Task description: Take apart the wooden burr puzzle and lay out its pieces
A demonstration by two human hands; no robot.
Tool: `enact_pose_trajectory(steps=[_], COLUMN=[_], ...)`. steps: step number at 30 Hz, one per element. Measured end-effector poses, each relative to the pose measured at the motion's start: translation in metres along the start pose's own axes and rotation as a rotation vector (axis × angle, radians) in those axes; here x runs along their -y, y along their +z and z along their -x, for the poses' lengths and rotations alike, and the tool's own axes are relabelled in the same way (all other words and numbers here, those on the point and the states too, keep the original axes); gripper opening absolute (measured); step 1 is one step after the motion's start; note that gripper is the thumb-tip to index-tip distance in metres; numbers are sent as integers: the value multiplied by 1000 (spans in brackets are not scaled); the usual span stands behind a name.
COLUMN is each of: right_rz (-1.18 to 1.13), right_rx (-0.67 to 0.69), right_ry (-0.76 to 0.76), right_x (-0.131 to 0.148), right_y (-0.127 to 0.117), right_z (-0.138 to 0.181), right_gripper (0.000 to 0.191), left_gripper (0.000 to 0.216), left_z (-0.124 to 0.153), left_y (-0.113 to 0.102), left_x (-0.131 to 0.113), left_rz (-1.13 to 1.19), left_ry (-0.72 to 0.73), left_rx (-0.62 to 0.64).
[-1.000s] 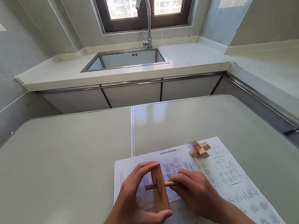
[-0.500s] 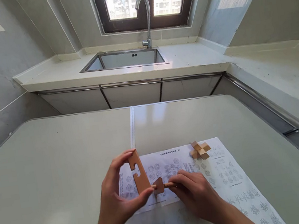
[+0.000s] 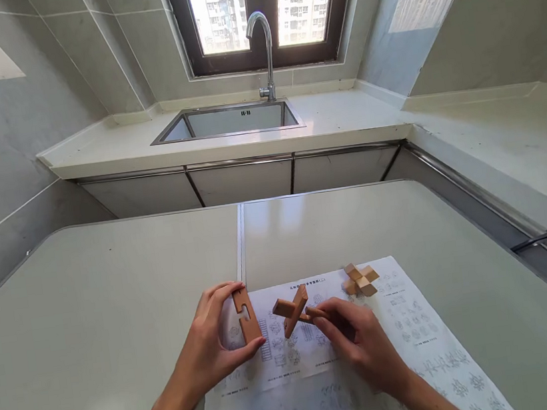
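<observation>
- While the left hand (image 3: 211,347) pinches a flat notched brown wooden puzzle piece (image 3: 245,315) upright, the right hand (image 3: 359,341) grips two crossed brown wooden puzzle pieces (image 3: 291,310) just right of it, above the printed white instruction sheet (image 3: 421,333).
- Handling advice: steady each piece firmly, notches clearly visible.
- Farther right lies a pale assembled wooden cross puzzle (image 3: 360,279).
- Far off, the steel sink (image 3: 227,122) appears empty.
</observation>
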State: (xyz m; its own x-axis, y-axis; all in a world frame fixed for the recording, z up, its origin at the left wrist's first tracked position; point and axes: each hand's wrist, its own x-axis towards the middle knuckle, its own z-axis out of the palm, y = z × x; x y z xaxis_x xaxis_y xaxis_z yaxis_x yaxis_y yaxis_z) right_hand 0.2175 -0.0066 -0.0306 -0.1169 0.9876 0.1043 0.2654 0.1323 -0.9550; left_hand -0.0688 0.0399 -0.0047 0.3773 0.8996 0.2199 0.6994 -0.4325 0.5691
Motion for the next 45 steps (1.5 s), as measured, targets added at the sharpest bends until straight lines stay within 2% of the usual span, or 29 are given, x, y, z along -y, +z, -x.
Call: enact_pose_trajectory(steps=[9,19,22,25,29,33,36,45], right_rz=[-10,-17,-45,-144,-303,-316,-304,-353], right_rx=[16,44,74,132,257,362,387,370], right_ry=[-15,-4,9,64,151,174,165,202], right_x=[0,1,3,3,2,2,5,1], right_y=[1,0,0,1,-1,-6,-9,-8], right_z=[0,0,2,4,3,-1,-3,-4], right_gripper=[26,24,27,31,37,39,41,51], left_gripper=[79,78,88,109,128,122,117,119], left_z=[2,-2,1,6,10,13,15,18], left_y=[-1,0,2,8,16,21,25,30], left_x=[1,-15,-25,-35,-45,-48,-48,-45], left_rz=[-3,-73,-60,40,218,308,350,397], left_ry=[42,135,181,211,129,53,38,18], left_rx=[106,116,96,122,170,191,183,152])
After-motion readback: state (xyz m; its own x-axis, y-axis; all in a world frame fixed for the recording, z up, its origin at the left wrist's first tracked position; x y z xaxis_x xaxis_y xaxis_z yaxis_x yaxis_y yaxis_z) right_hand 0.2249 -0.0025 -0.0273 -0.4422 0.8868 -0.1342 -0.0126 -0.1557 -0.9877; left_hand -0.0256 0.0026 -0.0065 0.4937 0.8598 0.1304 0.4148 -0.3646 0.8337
